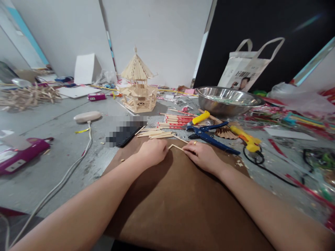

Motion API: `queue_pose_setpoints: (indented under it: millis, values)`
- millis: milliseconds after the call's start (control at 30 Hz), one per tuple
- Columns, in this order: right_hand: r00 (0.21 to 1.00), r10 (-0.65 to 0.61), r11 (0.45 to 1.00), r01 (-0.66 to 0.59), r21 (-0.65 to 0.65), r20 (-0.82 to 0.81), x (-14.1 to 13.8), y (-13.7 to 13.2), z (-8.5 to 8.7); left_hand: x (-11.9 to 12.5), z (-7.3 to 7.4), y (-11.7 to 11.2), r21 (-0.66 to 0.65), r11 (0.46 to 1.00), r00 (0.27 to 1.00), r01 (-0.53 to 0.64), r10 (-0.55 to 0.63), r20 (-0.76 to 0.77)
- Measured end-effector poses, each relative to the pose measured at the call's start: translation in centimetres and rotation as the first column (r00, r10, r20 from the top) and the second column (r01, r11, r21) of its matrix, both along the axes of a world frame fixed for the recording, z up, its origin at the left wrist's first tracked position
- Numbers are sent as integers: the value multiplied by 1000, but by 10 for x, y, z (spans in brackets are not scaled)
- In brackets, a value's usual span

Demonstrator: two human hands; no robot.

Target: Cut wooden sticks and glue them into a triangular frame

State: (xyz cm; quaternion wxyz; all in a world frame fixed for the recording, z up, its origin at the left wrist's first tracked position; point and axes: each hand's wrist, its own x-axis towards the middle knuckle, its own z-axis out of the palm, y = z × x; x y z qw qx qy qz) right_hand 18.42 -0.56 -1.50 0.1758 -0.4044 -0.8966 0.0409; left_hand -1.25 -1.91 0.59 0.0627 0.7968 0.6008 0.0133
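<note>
Both hands rest at the far edge of a brown board (170,205) lying on a cluttered grey surface (60,139), and between them runs a thin wooden stick (176,146), lying low over the board and tilted slightly. The left hand (151,152) is curled nearly into a fist, its grip pinching the stick's left end between the fingertips. The right hand (202,156), with a ring (195,142) on one finger, lies palm down with its fingers pressed together over the stick's right end; I cannot tell whether this grip pinches the stick or only pins it to the board. Just beyond the hands lies a loose pile of plain sticks (154,133), and behind it a bundle of red-tipped sticks (175,122). To the right of these are blue-handled cutters (209,136), a yellow-handled tool (200,118), a folded brown paper fan (224,132) and a yellow glue gun (247,139). A steel bowl (227,100) stands farther back, with a white paper bag (246,69) leaning behind it. A stick-built pavilion model (137,87) stands near the wall. A dark phone (128,135) lies at the board's left corner, and a white cable (65,176) trails across the surface on the left.
</note>
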Motion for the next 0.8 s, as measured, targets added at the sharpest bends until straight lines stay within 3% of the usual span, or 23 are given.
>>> queue_pose_setpoints:
  millis: [567, 800]
  values:
    - [1000, -3, 1000, 3, -1, -15, 0, -1, 0, -1, 7, -3, -10, 1000, 1000, -10, 10, 3]
    - [1000, -16, 1000, 16, -24, -9, 0, 0, 1, 0, 3, -2, -10, 1000, 1000, 9, -9, -7]
